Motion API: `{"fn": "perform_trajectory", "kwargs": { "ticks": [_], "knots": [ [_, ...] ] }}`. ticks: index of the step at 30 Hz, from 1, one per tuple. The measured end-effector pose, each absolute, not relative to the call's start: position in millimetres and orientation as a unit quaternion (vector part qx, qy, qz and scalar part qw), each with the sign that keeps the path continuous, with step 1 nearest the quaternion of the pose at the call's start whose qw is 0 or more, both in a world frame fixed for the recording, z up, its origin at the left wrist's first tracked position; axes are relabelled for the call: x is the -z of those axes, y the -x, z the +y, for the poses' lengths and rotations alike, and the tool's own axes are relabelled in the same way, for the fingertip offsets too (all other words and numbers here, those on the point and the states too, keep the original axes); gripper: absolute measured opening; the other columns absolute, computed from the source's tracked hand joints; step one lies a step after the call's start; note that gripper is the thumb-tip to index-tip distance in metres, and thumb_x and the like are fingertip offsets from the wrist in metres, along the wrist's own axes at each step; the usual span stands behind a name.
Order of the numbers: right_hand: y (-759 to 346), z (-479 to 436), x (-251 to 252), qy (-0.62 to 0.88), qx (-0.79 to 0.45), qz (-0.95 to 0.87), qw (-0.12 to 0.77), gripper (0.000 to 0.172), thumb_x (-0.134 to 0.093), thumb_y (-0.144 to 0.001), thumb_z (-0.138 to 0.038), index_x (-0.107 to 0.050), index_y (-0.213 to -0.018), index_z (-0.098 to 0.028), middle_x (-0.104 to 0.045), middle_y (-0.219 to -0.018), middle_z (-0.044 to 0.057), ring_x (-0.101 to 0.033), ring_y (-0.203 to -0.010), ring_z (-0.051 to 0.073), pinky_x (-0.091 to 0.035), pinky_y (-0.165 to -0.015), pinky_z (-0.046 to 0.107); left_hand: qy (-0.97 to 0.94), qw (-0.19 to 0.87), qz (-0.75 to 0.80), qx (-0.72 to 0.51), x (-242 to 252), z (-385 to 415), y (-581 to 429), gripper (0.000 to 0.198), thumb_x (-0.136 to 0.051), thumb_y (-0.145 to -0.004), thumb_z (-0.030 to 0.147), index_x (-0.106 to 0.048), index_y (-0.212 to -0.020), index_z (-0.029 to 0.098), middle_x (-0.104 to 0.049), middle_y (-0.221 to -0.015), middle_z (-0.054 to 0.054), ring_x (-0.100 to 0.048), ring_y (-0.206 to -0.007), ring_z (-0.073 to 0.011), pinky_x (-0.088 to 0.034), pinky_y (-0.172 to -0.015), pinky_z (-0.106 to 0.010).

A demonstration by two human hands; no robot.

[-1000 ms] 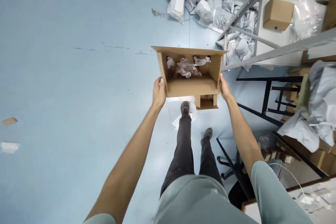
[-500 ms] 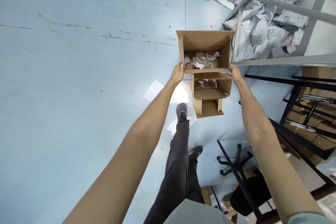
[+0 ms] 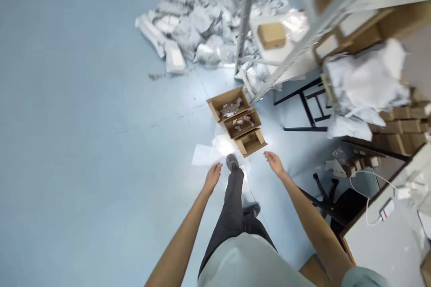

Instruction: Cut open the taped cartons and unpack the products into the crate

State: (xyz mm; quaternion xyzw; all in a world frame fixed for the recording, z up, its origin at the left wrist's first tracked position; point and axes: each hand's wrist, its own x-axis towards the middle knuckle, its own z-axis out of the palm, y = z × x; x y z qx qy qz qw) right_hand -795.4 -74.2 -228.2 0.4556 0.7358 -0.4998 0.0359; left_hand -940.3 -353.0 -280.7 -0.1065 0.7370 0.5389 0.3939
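Observation:
Three open cardboard boxes stand in a row on the blue floor. The far box (image 3: 229,105) and the middle box (image 3: 243,123) hold crumpled plastic and paper scraps; the near box (image 3: 251,142) looks empty. My left hand (image 3: 213,176) hangs open above the floor near white paper sheets (image 3: 207,154), holding nothing. My right hand (image 3: 274,163) is open too, a short way from the near box and not touching it. My foot (image 3: 232,162) stands between the two hands.
A heap of grey mail bags (image 3: 198,31) lies at the back. A metal shelf frame (image 3: 247,13) with a small carton (image 3: 271,35) stands right of the boxes. A black stand (image 3: 308,107), stacked cartons (image 3: 400,130), an office chair (image 3: 332,208) and a white desk (image 3: 390,233) fill the right side.
Both hands let go of the far box, which now rests on the floor behind the other two. My hands have pulled back and the camera has risen away from the boxes.

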Motion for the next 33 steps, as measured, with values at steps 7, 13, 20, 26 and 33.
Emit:
{"fn": "perform_trajectory", "kwargs": {
  "ticks": [7, 13, 20, 26, 33],
  "knots": [
    [603.8, -198.0, 61.9, -0.459, 0.524, 0.696, -0.177, 0.052, -0.071, -0.096, -0.076, -0.087, -0.090, -0.027, -0.091, -0.098, 0.008, -0.084, -0.091, 0.029, -0.068, -0.089, 0.043, -0.005, 0.485, 0.680, -0.549, 118.3, -355.7, 797.4, 0.054, -0.095, -0.070, 0.069, -0.080, -0.094, 0.022, -0.089, -0.107, -0.019, -0.085, -0.123, -0.0443, -0.062, -0.120, -0.063],
    [367.2, -296.1, -11.1, -0.515, 0.519, 0.565, -0.382, 0.056, -0.068, -0.103, -0.075, -0.092, -0.115, -0.026, -0.093, -0.113, 0.012, -0.088, -0.105, 0.033, -0.069, -0.094, 0.046, -0.228, 0.523, 0.639, -0.515, 37.0, -324.7, 621.5, 0.065, -0.100, -0.062, 0.074, -0.078, -0.098, 0.024, -0.089, -0.120, -0.016, -0.081, -0.134, -0.0455, -0.062, -0.124, -0.060],
    [145.4, -397.9, -33.8, -0.603, 0.439, 0.308, -0.591, 0.077, -0.081, -0.080, -0.098, -0.089, -0.103, -0.025, -0.092, -0.105, 0.016, -0.089, -0.098, 0.038, -0.071, -0.097, 0.056, -0.428, 0.574, 0.576, -0.395, -62.0, -297.8, 395.2, 0.079, -0.099, -0.054, 0.088, -0.076, -0.091, 0.023, -0.087, -0.121, -0.017, -0.079, -0.136, -0.0435, -0.058, -0.128, -0.058],
    [66.8, -411.1, -42.0, -0.584, 0.379, 0.203, -0.689, 0.073, -0.083, -0.078, -0.098, -0.088, -0.101, -0.028, -0.091, -0.104, 0.015, -0.089, -0.100, 0.039, -0.072, -0.101, 0.060, -0.541, 0.585, 0.516, -0.313, -108.8, -279.8, 278.9, 0.068, -0.099, -0.059, 0.084, -0.073, -0.084, 0.026, -0.087, -0.119, -0.016, -0.080, -0.130, -0.0429, -0.061, -0.123, -0.057],
    [-3.2, -389.8, -40.4, -0.586, 0.357, 0.157, -0.710, 0.070, -0.082, -0.081, -0.096, -0.088, -0.104, -0.030, -0.092, -0.105, 0.013, -0.089, -0.101, 0.038, -0.072, -0.102, 0.059, -0.575, 0.620, 0.471, -0.253, -98.7, -241.1, 182.2, 0.061, -0.095, -0.070, 0.080, -0.075, -0.090, 0.026, -0.087, -0.122, -0.016, -0.080, -0.130, -0.0420, -0.063, -0.119, -0.054]
  ]
}}
